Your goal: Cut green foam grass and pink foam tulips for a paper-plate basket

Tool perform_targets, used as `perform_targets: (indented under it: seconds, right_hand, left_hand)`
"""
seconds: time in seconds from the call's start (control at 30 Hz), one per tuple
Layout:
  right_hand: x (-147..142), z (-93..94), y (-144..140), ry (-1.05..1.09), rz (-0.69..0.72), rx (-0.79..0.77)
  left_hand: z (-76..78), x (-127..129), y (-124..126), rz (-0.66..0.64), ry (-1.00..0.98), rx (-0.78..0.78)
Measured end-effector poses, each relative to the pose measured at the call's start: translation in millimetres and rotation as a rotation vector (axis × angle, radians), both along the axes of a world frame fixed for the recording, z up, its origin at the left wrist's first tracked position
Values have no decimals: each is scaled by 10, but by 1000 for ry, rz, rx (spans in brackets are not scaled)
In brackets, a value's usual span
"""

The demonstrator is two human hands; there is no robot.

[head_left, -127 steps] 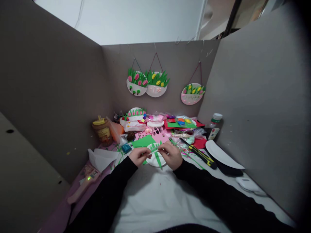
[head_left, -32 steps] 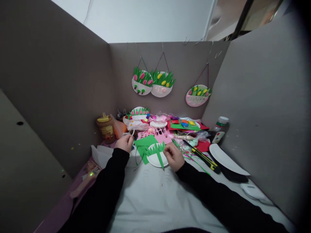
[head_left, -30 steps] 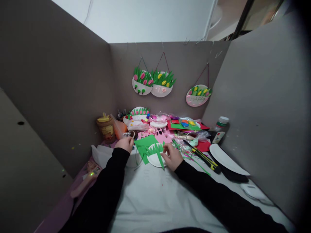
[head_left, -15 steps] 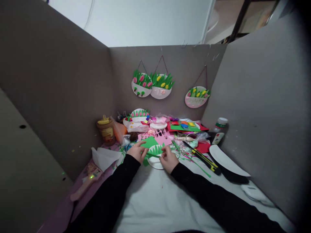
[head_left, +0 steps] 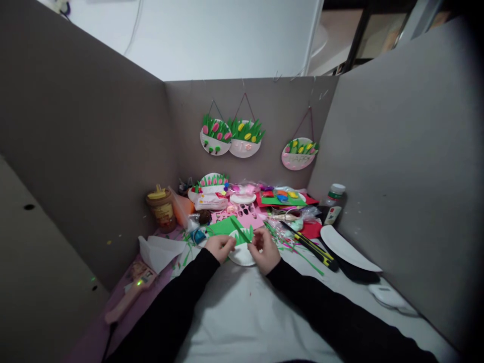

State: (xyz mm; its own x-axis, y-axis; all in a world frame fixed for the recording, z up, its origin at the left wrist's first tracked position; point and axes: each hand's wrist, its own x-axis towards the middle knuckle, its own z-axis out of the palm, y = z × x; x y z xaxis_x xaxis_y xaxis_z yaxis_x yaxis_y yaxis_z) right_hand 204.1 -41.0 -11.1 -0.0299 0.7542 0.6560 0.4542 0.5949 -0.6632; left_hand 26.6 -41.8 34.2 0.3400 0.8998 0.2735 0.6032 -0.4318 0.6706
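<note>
A white paper plate with pointed green paper blades along its top lies between my hands. My right hand pinches the lower end of a green paper strip, which slants up and to the left over the plate. At the plate's left edge is my left hand, its thumb and fingers drawn together; whatever they hold, if anything, is too small to make out. Green paper sheets lie just behind the plate.
A yellow-and-black utility knife lies at right, near a cut white plate and a capped bottle. A pink glue gun with a lit light rests at left. Finished flower plates hang on the grey back panel.
The strip has swung from lying level between both hands to pointing up and left from my right hand. My left hand has come off it and lowered. The view has shifted slightly.
</note>
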Motion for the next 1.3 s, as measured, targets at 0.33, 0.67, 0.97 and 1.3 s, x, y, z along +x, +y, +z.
perform_targets:
  seconds: [0.33, 0.67, 0.97, 1.3]
  right_hand:
    - [-43, 29, -105, -165, 73, 193]
    - [-83, 117, -134, 208, 164, -72]
    - [-30, 247, -189, 169, 162, -38]
    - [-29, 164, -78, 304, 242, -183]
  left_hand:
    - [-55, 38, 51, 86, -301, -362]
    - [-63, 77, 40, 58, -493, -241]
    - [-95, 55, 58, 105, -543, -238]
    - [-71, 66, 23, 26, -616, -290]
